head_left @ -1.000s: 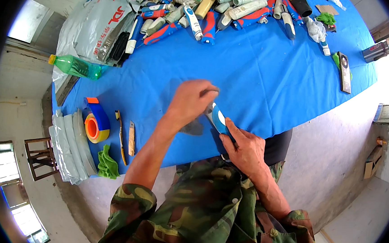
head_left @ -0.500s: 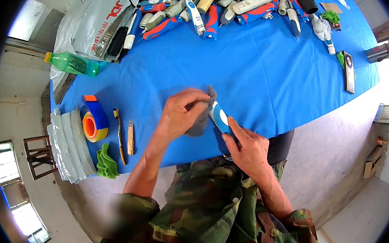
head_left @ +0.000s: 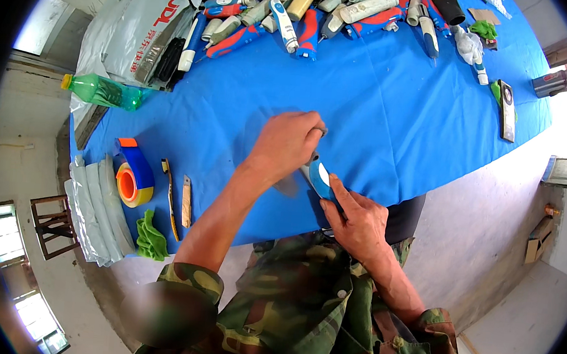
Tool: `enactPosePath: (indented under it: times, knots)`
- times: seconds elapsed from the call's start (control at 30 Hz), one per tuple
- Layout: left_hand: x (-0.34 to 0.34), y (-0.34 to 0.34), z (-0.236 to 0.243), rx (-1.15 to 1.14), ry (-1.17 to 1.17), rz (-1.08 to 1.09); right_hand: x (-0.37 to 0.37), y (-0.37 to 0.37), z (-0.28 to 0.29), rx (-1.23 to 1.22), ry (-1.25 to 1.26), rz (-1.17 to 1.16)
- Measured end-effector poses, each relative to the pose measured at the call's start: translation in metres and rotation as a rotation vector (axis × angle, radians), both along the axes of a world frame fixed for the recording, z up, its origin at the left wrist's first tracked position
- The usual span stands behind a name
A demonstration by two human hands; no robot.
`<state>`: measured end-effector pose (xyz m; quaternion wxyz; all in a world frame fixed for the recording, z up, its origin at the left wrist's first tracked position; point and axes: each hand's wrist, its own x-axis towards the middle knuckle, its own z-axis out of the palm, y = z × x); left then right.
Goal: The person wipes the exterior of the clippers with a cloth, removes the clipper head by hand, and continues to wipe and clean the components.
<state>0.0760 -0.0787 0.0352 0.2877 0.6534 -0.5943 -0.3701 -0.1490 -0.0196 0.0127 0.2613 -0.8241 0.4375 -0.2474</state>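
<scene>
My right hand (head_left: 360, 223) grips the lower end of a blue-and-white electric toothbrush handle (head_left: 321, 178), which slants up and to the left. Just above its top end is my left hand (head_left: 287, 143), its fingers closed round a grey cloth (head_left: 323, 132). Only bits of that cloth show past the fingers, and a blurred grey part hangs below the hand. Whether the cloth touches the handle's tip I cannot tell.
A pile of electric toothbrush handles (head_left: 284, 27) lies along the far side of the blue-covered table (head_left: 361, 103). To the left are a green bottle (head_left: 102, 91), tape rolls (head_left: 135, 178), a toothbrush (head_left: 171, 199), a utility knife (head_left: 186, 202) and a green cloth (head_left: 152, 236).
My left hand has moved up and to the right with the grey cloth, turning its back upward. My right hand and the toothbrush handle have hardly moved.
</scene>
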Motion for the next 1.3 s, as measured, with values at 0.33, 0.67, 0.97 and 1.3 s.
enactPosePath:
  times: [0.33, 0.67, 0.97, 1.3]
  knots:
    - [0.008, 0.048, -0.020, -0.313, 0.001, 0.173, 0.005, 0.003, -0.003, -0.001, -0.045, -0.074]
    - [0.023, 0.068, -0.026, -0.352, -0.019, 0.163, 0.004, 0.003, 0.002, 0.036, 0.006, -0.064]
    - [0.014, 0.056, -0.027, -0.440, 0.064, 0.123, 0.003, 0.002, -0.002, -0.006, 0.007, -0.042]
    - [0.024, 0.032, -0.023, -0.100, 0.222, 0.074, 0.002, 0.001, -0.004, -0.043, 0.008, 0.047]
